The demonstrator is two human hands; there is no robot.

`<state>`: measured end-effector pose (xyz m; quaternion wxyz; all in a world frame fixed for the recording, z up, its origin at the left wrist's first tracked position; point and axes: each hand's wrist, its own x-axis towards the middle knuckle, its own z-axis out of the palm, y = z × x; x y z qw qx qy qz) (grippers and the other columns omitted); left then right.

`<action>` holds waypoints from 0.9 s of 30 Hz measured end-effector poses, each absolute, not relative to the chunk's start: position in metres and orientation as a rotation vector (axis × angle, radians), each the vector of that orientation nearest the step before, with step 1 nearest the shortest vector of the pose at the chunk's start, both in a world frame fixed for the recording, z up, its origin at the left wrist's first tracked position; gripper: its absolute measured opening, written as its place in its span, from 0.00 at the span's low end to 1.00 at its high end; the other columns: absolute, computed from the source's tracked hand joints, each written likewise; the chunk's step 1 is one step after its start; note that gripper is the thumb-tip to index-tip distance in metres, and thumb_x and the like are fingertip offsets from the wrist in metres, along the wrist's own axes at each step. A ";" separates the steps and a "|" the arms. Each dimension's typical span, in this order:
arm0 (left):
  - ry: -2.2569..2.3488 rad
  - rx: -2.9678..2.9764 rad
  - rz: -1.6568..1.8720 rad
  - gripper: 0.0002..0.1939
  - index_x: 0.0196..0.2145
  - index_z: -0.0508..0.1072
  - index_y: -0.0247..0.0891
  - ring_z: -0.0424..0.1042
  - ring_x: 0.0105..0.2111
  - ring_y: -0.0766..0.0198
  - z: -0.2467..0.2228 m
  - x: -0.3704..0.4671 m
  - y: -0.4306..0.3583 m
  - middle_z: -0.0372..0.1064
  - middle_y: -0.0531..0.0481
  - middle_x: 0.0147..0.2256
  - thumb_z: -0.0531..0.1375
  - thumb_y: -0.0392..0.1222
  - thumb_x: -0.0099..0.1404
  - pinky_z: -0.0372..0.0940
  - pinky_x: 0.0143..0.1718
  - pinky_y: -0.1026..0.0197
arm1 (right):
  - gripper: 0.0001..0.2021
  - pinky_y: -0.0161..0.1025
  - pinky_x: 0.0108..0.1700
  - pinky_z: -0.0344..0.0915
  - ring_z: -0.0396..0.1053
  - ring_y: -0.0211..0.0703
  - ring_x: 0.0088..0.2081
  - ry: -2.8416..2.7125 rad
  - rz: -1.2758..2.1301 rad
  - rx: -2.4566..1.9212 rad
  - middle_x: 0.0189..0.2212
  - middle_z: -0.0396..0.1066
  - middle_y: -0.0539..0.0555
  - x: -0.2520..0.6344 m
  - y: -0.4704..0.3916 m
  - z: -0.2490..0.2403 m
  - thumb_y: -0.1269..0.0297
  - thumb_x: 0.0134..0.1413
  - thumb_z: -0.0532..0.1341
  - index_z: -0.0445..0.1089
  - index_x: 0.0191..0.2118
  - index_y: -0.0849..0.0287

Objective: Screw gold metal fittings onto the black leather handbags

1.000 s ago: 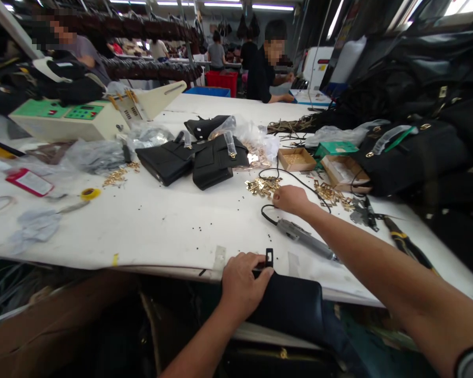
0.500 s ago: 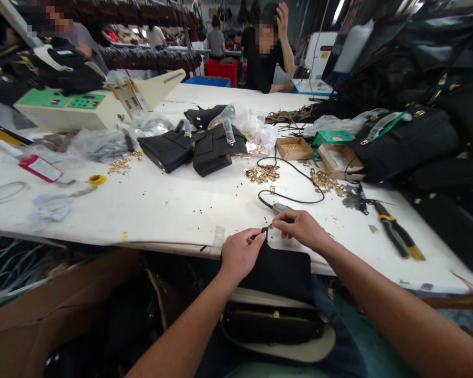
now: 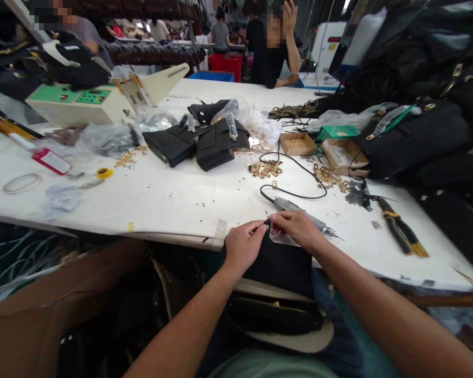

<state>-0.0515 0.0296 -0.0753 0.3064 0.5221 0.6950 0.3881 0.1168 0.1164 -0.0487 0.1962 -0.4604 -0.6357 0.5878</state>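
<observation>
A black handbag (image 3: 286, 270) lies across my lap, its flap raised toward the table edge and its zipped mouth facing me. My left hand (image 3: 243, 245) is closed on the narrow tab at the flap's tip, thumb on top. My right hand (image 3: 297, 227) pinches at the same tab, fingertips touching it; the small gold-coloured fitting in them is mostly hidden. Just beyond my right hand lies a grey corded electric screwdriver (image 3: 299, 210), its thin bit pointing right. Loose gold-coloured fittings (image 3: 264, 168) are heaped farther back, with a single rectangular one nearer me.
Black-and-yellow pliers (image 3: 402, 228) lie at right. Two small cardboard boxes, one at the back (image 3: 298, 144), stand near black bags (image 3: 220, 144). A red-labelled bottle (image 3: 51, 160) and a cream machine (image 3: 82, 107) are at left. A co-worker (image 3: 274, 60) sits across the table.
My right hand has brought the small gold-coloured fitting onto the flap's tab, so the fingertips of both hands now meet there. The view has shifted slightly, and more of the screwdriver shows.
</observation>
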 end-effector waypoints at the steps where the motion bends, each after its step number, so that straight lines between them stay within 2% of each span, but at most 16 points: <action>1: 1.837 1.383 1.040 0.14 0.46 0.83 0.49 0.77 0.34 0.62 -0.076 -0.052 0.030 0.82 0.52 0.39 0.60 0.50 0.69 0.66 0.37 0.62 | 0.23 0.39 0.34 0.67 0.71 0.41 0.28 -1.785 1.669 -1.265 0.28 0.77 0.55 0.118 0.116 -0.048 0.42 0.57 0.62 0.77 0.32 0.60; 4: 1.818 1.400 1.082 0.12 0.44 0.83 0.47 0.77 0.35 0.62 -0.078 -0.052 0.030 0.81 0.52 0.42 0.61 0.49 0.69 0.66 0.37 0.62 | 0.20 0.40 0.38 0.69 0.73 0.44 0.34 -1.804 1.760 -1.173 0.32 0.78 0.56 0.122 0.115 -0.047 0.46 0.57 0.64 0.80 0.39 0.60; 7: 1.819 1.426 1.105 0.11 0.42 0.83 0.46 0.76 0.35 0.63 -0.079 -0.052 0.029 0.81 0.51 0.42 0.61 0.48 0.69 0.66 0.38 0.62 | 0.18 0.41 0.39 0.68 0.73 0.44 0.34 -1.838 1.747 -1.185 0.32 0.78 0.55 0.124 0.114 -0.046 0.49 0.56 0.65 0.80 0.43 0.59; 12: 1.811 1.382 1.099 0.12 0.43 0.83 0.46 0.76 0.35 0.64 -0.078 -0.052 0.029 0.81 0.52 0.42 0.60 0.48 0.69 0.66 0.38 0.63 | 0.17 0.42 0.39 0.65 0.71 0.43 0.32 -1.855 1.633 -1.295 0.29 0.77 0.54 0.123 0.114 -0.046 0.51 0.56 0.65 0.80 0.41 0.60; 20: 1.856 1.342 0.993 0.14 0.43 0.83 0.47 0.74 0.30 0.64 -0.071 -0.051 0.030 0.80 0.53 0.31 0.59 0.51 0.68 0.61 0.31 0.64 | 0.18 0.41 0.40 0.65 0.70 0.43 0.33 -1.904 1.696 -1.221 0.31 0.77 0.54 0.121 0.115 -0.040 0.49 0.57 0.63 0.79 0.38 0.60; 27: 1.847 1.311 1.015 0.14 0.42 0.83 0.46 0.75 0.30 0.63 -0.071 -0.053 0.030 0.80 0.53 0.32 0.60 0.51 0.67 0.63 0.32 0.64 | 0.16 0.40 0.37 0.64 0.70 0.42 0.33 -1.888 1.601 -1.272 0.32 0.77 0.52 0.116 0.108 -0.040 0.52 0.55 0.66 0.80 0.40 0.60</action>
